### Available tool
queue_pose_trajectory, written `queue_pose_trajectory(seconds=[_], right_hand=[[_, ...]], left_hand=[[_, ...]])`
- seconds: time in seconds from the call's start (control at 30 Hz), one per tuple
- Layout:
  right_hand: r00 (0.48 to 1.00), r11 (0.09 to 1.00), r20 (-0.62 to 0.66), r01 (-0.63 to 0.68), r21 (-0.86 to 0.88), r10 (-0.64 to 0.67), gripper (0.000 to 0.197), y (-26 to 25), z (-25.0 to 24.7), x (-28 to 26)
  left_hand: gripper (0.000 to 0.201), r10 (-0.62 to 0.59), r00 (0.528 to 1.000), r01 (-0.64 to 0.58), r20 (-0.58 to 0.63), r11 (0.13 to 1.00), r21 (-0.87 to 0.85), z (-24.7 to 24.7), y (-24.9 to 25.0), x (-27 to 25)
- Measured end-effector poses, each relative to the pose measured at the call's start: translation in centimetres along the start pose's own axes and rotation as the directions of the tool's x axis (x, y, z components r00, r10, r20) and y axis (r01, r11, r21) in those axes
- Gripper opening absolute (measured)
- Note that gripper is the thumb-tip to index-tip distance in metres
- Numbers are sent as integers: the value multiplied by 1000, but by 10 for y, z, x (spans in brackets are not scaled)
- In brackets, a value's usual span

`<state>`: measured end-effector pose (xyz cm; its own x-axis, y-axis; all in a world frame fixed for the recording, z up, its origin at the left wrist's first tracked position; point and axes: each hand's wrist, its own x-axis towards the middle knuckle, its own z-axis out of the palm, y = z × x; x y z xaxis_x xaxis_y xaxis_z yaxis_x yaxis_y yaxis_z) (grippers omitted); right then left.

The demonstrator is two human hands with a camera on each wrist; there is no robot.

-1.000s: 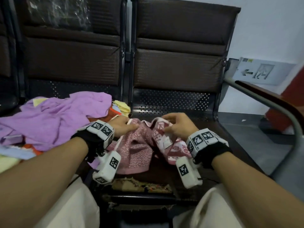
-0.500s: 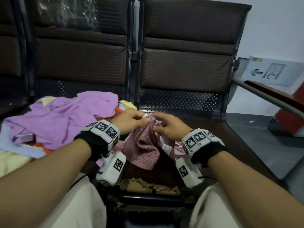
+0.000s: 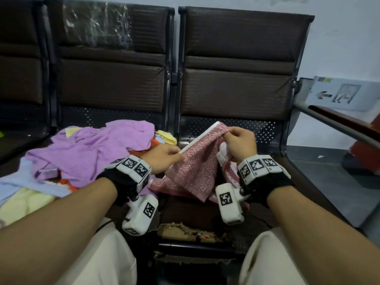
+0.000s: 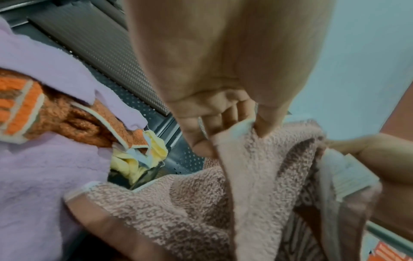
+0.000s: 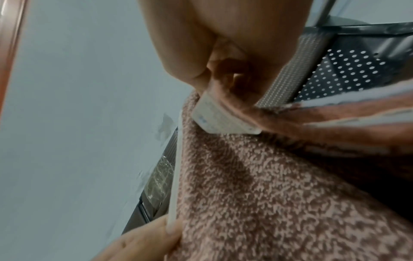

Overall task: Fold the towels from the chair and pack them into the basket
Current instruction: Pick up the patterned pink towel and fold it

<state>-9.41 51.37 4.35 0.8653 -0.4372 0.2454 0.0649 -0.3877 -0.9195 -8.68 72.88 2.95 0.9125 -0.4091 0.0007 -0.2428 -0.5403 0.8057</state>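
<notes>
A pink speckled towel (image 3: 197,167) with a white hem hangs between my hands above the right chair seat (image 3: 185,210). My left hand (image 3: 164,156) pinches its white edge low on the left; in the left wrist view the fingers (image 4: 201,141) clamp the hem of the pink towel (image 4: 245,176). My right hand (image 3: 239,140) pinches the top corner higher up; in the right wrist view its fingers (image 5: 223,88) hold the pink towel (image 5: 268,194) beside a white label (image 5: 223,118). No basket is in view.
A heap of towels lies on the left seat: a purple one (image 3: 90,149) on top, with orange (image 3: 154,144), yellow (image 3: 24,202) and pale blue (image 3: 18,182) ones under it. A metal armrest (image 3: 329,124) runs along the right. The seat's front edge (image 3: 189,233) is torn.
Both hands have lifted the pink towel off the seat and drawn apart, the right hand rising up and back, so the white hem now stretches taut between them.
</notes>
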Motion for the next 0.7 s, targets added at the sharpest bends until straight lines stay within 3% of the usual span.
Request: queue_pose_trajectory(seconds=[0.13, 0.2, 0.3, 0.47, 0.6, 0.67, 0.7], right_hand=[[991, 995, -97, -96, -24, 93, 15, 5, -5, 2], [985, 988, -76, -154, -12, 153, 9, 9, -5, 1], [985, 986, -60, -162, 30, 164, 5, 8, -3, 0], [999, 940, 34, 25, 340, -38, 20, -21, -5, -5], [969, 833, 239, -86, 546, -57, 23, -33, -5, -7], [955, 876, 289, -88, 475, -61, 28, -28, 0, -11], [957, 937, 280, -30, 349, -73, 30, -23, 1, -13]], left_hand=[[31, -29, 993, 24, -112, 999, -45, -4, 12, 3], [32, -70, 966, 15, -249, 976, -217, -8, 15, 5], [33, -207, 898, -33, -388, 848, -529, -16, 16, 8], [24, -293, 894, -116, -341, 583, -804, -22, 20, 8], [39, -284, 916, -123, -283, 472, -873, -24, 25, 6], [38, -272, 928, -120, -256, 433, -893, -25, 26, 5], [35, -264, 933, -111, -243, 432, -895, -25, 25, 5]])
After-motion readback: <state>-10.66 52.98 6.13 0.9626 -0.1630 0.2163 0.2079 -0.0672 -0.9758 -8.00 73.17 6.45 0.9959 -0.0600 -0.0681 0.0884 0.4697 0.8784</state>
